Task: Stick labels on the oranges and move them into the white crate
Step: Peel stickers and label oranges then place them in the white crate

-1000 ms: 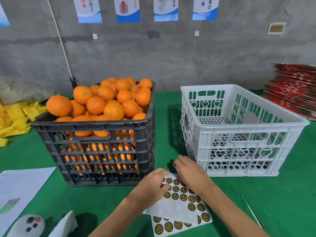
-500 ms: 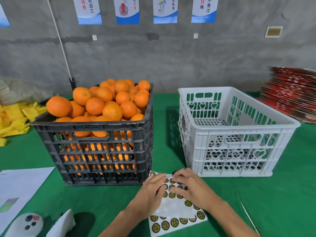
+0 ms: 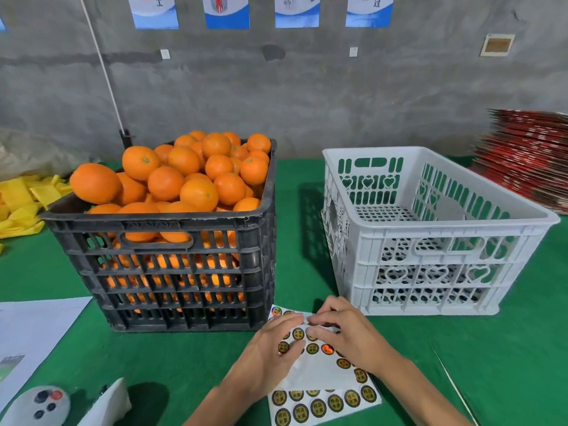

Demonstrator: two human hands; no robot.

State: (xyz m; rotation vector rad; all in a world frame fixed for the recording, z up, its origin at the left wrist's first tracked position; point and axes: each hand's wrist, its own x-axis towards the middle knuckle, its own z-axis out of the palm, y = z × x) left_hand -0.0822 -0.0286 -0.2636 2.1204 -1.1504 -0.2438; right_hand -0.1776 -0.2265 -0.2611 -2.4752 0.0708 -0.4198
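Green table (image 3: pixel 190 361) holds a label sheet (image 3: pixel 319 373); the left hand (image 3: pixel 270 348) presses it flat, the right hand (image 3: pixel 341 330) pinches one label.

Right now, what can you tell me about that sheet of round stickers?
The sticker sheet is glossy white backing paper lying flat on the green table, before the two crates. Rows of round gold-and-black labels cover it; its middle is bare. The left hand rests on it while the right hand picks at a label.

A fruit-packing workroom: bare concrete wall (image 3: pixel 307 96) with instruction posters (image 3: pixel 226 10), crated oranges (image 3: pixel 184 173), stacked red cartons (image 3: pixel 528 155) far right.
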